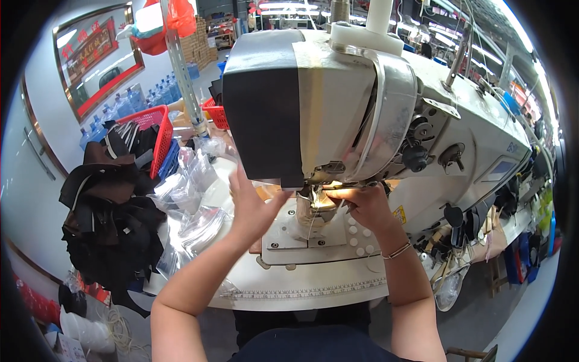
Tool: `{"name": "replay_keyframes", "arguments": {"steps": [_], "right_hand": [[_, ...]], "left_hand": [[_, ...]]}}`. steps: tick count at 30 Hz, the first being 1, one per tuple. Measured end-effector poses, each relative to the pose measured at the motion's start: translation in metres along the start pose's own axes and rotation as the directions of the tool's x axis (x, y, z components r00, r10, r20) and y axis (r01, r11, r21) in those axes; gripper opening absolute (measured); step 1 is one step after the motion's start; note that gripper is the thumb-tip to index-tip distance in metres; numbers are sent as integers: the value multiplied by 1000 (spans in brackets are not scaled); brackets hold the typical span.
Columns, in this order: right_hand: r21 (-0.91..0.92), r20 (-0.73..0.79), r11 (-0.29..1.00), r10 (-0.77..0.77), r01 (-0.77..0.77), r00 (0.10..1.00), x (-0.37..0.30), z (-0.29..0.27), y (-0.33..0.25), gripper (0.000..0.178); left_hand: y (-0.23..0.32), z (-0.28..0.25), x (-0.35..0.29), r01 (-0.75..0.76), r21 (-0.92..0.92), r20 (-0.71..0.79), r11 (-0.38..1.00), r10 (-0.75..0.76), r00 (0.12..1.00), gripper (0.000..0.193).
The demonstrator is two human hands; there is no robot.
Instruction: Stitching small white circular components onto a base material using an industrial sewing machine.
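A: Showing a white worktable (301,295) with a printed ruler strip along its near edge; an industrial sewing machine (362,102) fills the upper centre. What lies around it?

B: At 9 o'clock, a heap of dark fabric pieces (111,223) hangs off the table's side, with clear plastic bags (193,199) between heap and machine. At 10 o'clock stands a red basket (160,133); behind it, water bottles (120,108) line a pale wall bearing a framed sign (96,57). At 3 o'clock more workstations recede.

A: And the hands?

B: Both forearms rise from 6 o'clock. The left hand (253,205) is raised just left of the needle area (313,196), palm toward the machine, fingers loosely spread and grasping nothing visible. The right hand (362,202), a thin bracelet (396,250) at its wrist, reaches in from 4 o'clock; its fingertips (338,193) are pinched together close under the machine head, beside the needle. What they pinch is too small to tell, perhaps thread
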State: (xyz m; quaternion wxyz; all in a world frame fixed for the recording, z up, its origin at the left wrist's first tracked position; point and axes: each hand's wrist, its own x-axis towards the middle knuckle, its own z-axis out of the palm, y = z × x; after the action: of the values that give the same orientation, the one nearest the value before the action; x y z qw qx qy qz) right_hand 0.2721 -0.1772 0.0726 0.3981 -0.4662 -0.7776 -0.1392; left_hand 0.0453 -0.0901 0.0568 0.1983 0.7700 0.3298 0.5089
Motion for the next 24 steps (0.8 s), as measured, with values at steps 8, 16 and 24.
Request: {"name": "replay_keyframes", "arguments": {"steps": [8,16,24], "right_hand": [[-198,-49,978,-82,71,995,-22,4,-68,34],[-332,-41,928,-194,170,980,-19,-3,-65,27],[-135,-81,985,-115,104,990,-12,-16,-34,29]], "left_hand": [[20,-5,22,687,-348,742,637,-260,617,20],[11,4,9,651,-532,697,542,-156,700,13],[23,3,-5,653,-415,640,633,-307,704,15]]}}
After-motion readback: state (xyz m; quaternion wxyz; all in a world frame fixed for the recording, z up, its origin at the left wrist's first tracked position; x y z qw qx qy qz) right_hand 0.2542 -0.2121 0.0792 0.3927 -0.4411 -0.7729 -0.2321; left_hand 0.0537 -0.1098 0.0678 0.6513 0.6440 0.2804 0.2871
